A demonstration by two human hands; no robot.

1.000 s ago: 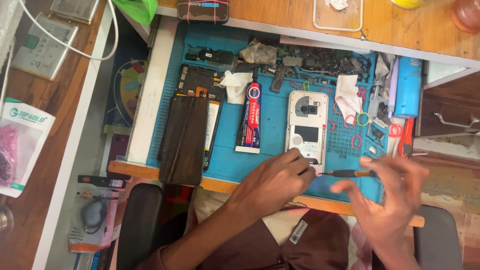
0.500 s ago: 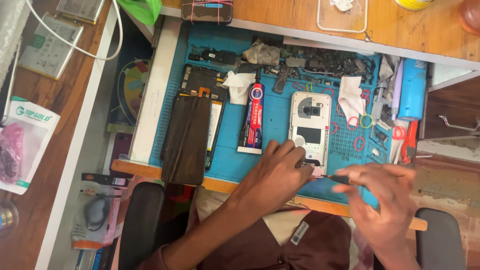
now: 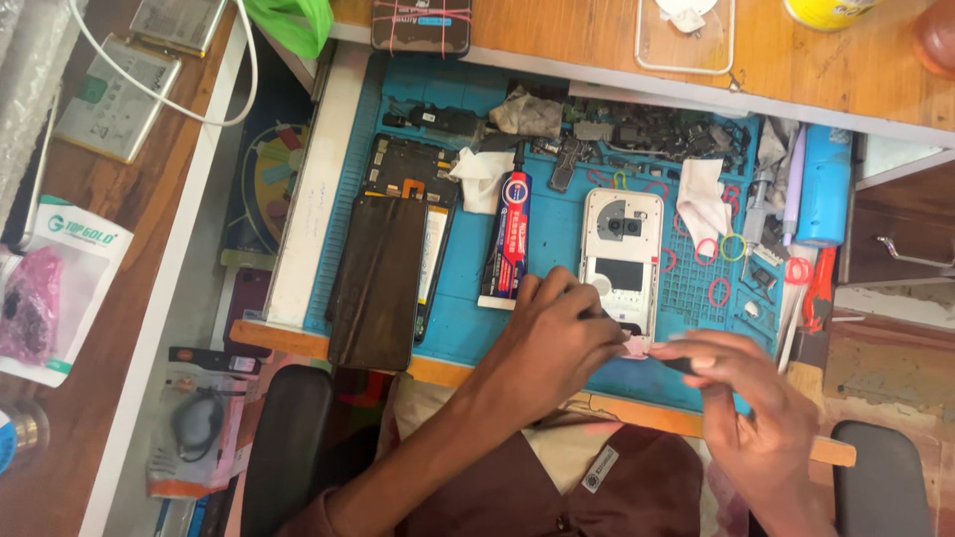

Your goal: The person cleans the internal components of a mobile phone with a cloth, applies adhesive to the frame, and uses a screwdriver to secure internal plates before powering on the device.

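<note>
A white phone back frame (image 3: 622,261) lies face down on the blue work mat (image 3: 468,328). My left hand (image 3: 557,343) rests over the frame's lower left corner, its fingers closed against that edge. My right hand (image 3: 748,406) is just right of the frame's bottom end, pinching a thin dark-handled tool (image 3: 680,364) whose tip points left toward the frame. The tip itself is hidden between the two hands. A red and blue glue tube (image 3: 509,241) lies just left of the frame.
A dark phone screen (image 3: 380,283) overlaps an opened black phone body (image 3: 410,189) at the mat's left. Small phone parts (image 3: 647,129) line the far edge. White cloths (image 3: 702,199), rubber bands (image 3: 732,247), a blue box (image 3: 824,184) and red cutters (image 3: 820,288) crowd the right.
My right hand has moved left with the tool, from out past the mat's right part to close against the frame's bottom end. My left hand has stayed on the frame.
</note>
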